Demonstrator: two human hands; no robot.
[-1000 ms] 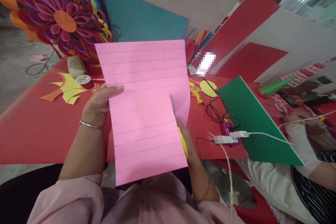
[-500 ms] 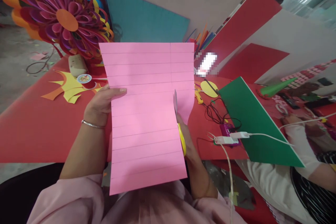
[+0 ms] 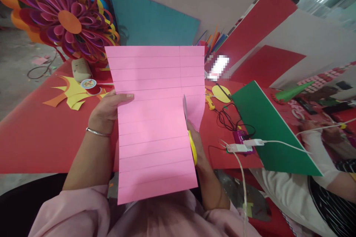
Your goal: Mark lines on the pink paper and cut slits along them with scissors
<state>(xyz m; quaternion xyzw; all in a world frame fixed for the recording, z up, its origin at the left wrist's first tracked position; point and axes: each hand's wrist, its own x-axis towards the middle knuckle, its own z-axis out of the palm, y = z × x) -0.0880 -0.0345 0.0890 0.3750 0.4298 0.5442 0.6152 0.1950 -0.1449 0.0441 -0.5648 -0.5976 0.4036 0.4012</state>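
Your left hand (image 3: 104,109) pinched the ruled pink paper sheet (image 3: 152,118); your right hand (image 3: 196,139) gripped yellow-handled scissors (image 3: 192,149), blade pointing away from you toward the thin lengthwise line (image 3: 180,67).

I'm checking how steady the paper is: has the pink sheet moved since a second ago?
Yes: the pink sheet's upper part has shifted right in the picture, hiding more of the yellow glue gun behind it.

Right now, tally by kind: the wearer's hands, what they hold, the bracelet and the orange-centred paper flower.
Wearer's left hand and right hand: 2
Pink lined sheet: 1
Yellow-handled scissors: 1
Bracelet: 1
Paper flower: 1
Total: 6
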